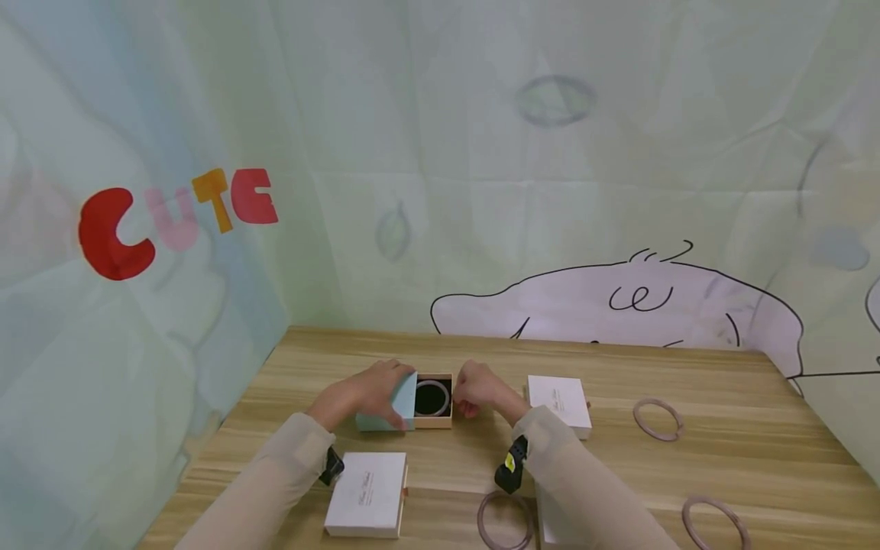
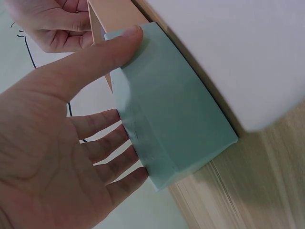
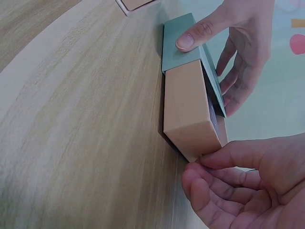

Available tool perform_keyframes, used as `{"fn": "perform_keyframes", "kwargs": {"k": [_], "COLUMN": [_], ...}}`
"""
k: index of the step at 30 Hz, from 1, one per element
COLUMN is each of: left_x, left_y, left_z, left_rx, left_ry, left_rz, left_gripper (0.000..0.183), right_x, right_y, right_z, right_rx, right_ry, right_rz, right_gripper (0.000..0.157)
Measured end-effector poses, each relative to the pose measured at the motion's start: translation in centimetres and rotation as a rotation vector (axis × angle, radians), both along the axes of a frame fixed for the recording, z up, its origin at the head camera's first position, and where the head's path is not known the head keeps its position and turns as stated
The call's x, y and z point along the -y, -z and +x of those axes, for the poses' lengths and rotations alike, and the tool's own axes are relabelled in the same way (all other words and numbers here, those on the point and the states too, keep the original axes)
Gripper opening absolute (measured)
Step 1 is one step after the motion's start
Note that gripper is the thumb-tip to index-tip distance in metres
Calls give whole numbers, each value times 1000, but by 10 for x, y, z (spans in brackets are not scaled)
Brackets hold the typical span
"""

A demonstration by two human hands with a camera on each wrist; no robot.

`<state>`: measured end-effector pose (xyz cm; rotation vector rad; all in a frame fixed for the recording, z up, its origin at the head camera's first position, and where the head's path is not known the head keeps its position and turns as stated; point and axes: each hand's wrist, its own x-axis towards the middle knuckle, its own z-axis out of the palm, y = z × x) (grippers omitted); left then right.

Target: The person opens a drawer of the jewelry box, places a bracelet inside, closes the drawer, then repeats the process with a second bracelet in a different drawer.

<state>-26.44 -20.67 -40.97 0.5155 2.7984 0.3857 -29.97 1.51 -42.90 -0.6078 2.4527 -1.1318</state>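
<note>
Near the back of the table lies a teal slide-out box [image 1: 406,393], its peach drawer [image 1: 435,423] pulled partly out to the right. A pale mauve ring-shaped bangle [image 1: 431,383] rests on the drawer's dark lining. My left hand [image 1: 371,393] grips the teal sleeve [image 2: 164,95], thumb on the near side and fingers along the far side. At the drawer's right end, my right hand [image 1: 481,389] pinches between thumb and index finger, right at the end panel [image 3: 195,138]; whatever small tab is there is hidden by the fingertips.
A white box [image 1: 367,493] lies in front at left, another white box [image 1: 564,405] to the right, and a third white box [image 1: 555,519] partly under my right forearm. Loose bangles lie on the wooden table [image 1: 619,473]. A printed cloth [image 1: 412,191] hangs behind.
</note>
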Motion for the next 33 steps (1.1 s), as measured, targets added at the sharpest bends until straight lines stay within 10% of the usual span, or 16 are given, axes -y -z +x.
{"fn": "perform_keyframes", "kwargs": {"k": [33], "left_x": [2], "left_y": [3], "left_z": [-2], "left_rx": [-14], "left_ry": [24], "left_rz": [12], "left_gripper": [94], "right_x": [6], "right_y": [5], "right_z": [-2], "right_rx": [3], "right_ry": [-9], "right_rz": [11], "right_gripper": [21]}}
